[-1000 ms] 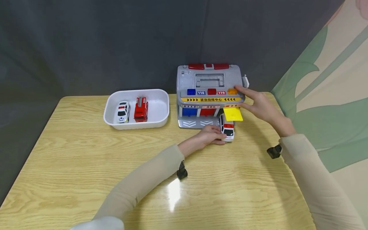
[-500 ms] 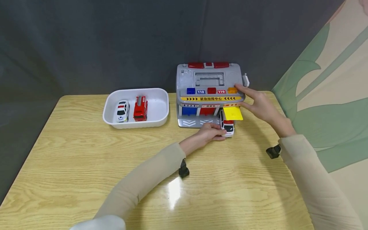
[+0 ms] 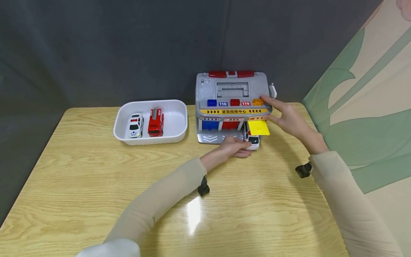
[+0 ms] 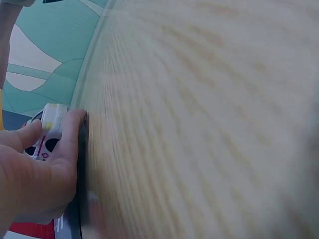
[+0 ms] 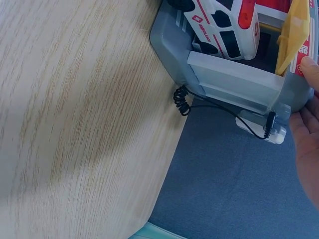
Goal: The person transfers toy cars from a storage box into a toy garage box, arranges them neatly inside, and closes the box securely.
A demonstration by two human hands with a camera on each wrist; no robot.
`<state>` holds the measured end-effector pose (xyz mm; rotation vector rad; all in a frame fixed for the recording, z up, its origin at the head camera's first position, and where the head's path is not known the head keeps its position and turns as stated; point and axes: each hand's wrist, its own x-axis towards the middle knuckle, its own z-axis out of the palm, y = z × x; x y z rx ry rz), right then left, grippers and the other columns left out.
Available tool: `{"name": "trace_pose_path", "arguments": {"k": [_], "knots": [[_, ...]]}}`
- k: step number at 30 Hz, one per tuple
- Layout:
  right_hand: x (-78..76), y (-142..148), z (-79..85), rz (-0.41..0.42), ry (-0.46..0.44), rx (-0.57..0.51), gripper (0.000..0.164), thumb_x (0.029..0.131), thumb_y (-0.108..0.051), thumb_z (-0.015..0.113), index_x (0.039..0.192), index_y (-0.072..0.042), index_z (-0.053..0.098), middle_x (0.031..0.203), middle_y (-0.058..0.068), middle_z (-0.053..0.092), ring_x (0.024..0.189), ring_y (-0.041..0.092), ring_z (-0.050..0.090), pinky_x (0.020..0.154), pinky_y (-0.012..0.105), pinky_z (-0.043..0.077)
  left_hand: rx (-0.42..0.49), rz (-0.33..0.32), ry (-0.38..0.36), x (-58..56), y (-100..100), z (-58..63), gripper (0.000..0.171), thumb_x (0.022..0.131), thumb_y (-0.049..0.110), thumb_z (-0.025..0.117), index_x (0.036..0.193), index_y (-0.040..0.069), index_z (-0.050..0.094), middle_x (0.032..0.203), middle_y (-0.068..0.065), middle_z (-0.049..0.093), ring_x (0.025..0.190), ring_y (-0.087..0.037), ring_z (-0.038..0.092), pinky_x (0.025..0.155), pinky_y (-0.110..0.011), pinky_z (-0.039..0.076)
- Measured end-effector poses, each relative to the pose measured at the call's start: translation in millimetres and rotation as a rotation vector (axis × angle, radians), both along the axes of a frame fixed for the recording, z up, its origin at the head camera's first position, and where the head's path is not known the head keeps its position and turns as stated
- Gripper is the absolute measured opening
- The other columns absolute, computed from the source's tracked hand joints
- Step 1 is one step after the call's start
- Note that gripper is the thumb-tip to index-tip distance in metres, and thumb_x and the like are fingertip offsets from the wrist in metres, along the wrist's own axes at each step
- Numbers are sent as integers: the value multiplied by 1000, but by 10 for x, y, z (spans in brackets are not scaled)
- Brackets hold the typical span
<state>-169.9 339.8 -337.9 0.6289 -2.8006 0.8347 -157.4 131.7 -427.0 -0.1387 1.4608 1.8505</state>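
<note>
My left hand [image 3: 229, 147] pinches the front end of a white toy ambulance [image 3: 253, 141] with a red roof light. Its rear sits in the right bay of a grey toy emergency station [image 3: 232, 87], under a raised yellow door [image 3: 258, 127]. In the left wrist view, the thumb and fingers lie on either side of the ambulance [image 4: 53, 119]. My right hand [image 3: 290, 117] grips the station's right front corner, one finger on the roof by the orange light and the thumb at the front edge. The right wrist view shows the ambulance [image 5: 219, 25] tail-first inside the bay.
To the left, a white tub [image 3: 178, 132] holds a toy police car [image 3: 136, 125] and a red fire truck [image 3: 156, 122]. The station's blue door [image 3: 210, 125] and red door [image 3: 230, 125] are down. A black coiled cord [image 5: 181, 101] hangs at the station's side.
The left hand has pushed the ambulance backward, deeper into the bay under the yellow door. The right hand has kept its place on the station.
</note>
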Motion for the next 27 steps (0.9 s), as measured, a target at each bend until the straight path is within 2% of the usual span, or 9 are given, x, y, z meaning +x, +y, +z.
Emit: {"name": "trace_pose_path", "arguments": {"k": [3,7,11,19,23,27], "knots": [[2,5,1,5,3,-3,70,81,2,75,143,-1,43,143,19,45,127,39,47,102,51,38,-30,-47,32,-20,-20,-6,15,90,7,69,92,-7,66,86,-22,71,86,-32,70,68,-32,57],[3,2,6,9,4,-9,70,81,2,75,143,0,43,142,20,46,126,39,47,101,51,38,-53,-118,98,-19,-52,-8,26,94,14,65,100,-12,66,87,-23,70,83,-33,70,68,-34,57],[3,0,7,8,0,-14,70,81,2,75,143,0,43,143,20,46,126,39,47,102,51,38,-48,-127,135,5,-62,-13,34,96,17,62,104,-16,64,87,-25,70,79,-33,71,66,-35,57],[-1,-7,15,15,-1,-14,69,82,2,74,143,0,43,142,21,46,125,40,48,101,52,38,-70,-145,190,-8,-36,-19,36,95,19,64,103,-16,64,82,-24,70,63,-26,70,60,-34,57],[0,-10,13,16,3,-15,69,82,2,74,144,-1,43,142,21,46,125,39,47,101,51,38,-75,-168,168,-38,-28,-15,38,95,21,63,101,-17,63,80,-24,70,59,-24,69,59,-35,57],[4,2,-5,15,13,-17,69,82,2,74,143,-1,43,142,20,46,127,39,47,102,50,37,-43,-151,79,-65,-7,-10,39,95,22,63,102,-17,63,82,-25,69,63,-27,70,62,-35,58]]}}
